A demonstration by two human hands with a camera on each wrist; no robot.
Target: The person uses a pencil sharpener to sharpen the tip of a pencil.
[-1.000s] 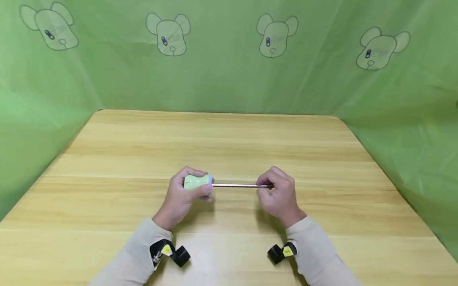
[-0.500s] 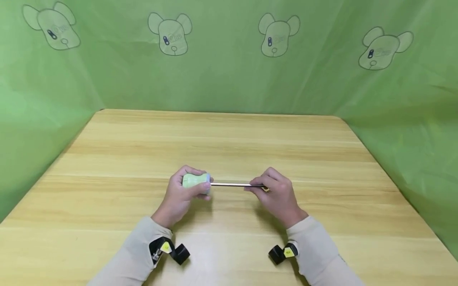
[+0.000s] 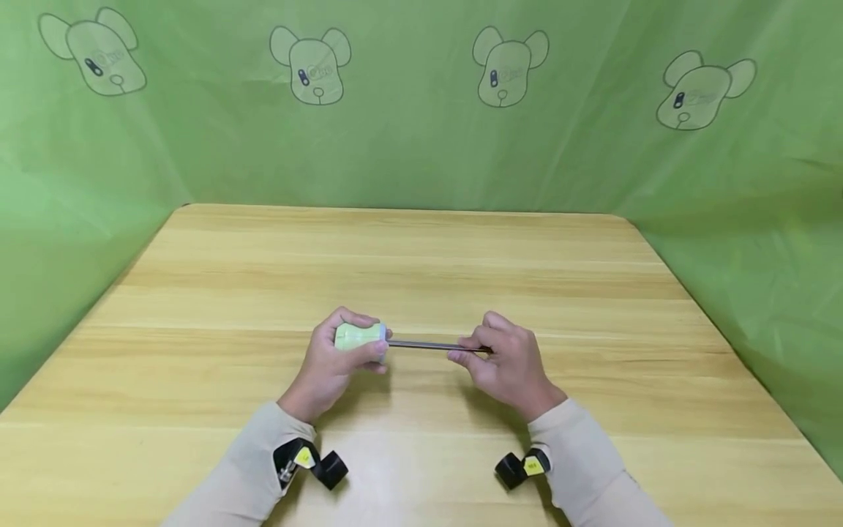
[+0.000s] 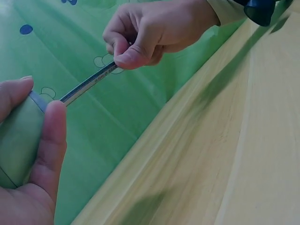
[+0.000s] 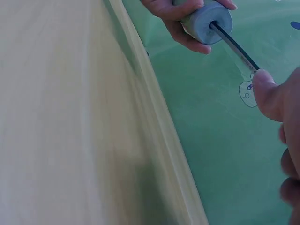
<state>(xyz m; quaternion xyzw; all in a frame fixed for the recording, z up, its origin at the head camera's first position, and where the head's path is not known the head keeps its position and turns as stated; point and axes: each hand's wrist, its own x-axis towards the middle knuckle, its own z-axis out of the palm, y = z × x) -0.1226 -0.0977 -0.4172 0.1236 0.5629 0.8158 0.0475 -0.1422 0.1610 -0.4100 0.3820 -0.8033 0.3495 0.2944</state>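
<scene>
My left hand [image 3: 326,362] grips a light green pencil sharpener [image 3: 356,335] with a pale blue end, thumb and fingers wrapped around its body. From the hole in that end, plain in the right wrist view on the blue face [image 5: 204,29], comes a dark striped pencil [image 3: 421,345] with small print along its side. Its tip is hidden inside the sharpener. The thumb and fingers of my right hand [image 3: 514,360] pinch the pencil toward its other end, covering part of it. Both hands are raised over the table, and the pencil slopes slightly down to the right.
A wood-grain table [image 3: 421,263] spreads beneath both hands. Green curtains [image 3: 408,161] printed with bear heads stand along its back and sides. Black wrist cameras [image 3: 331,470] are strapped over the light sleeves [image 3: 586,461].
My right hand has shifted left, closer to the sharpener, its fingers changing position on the pencil. The pencil now tilts a little and shows a darker side. My left hand stays nearly still.
</scene>
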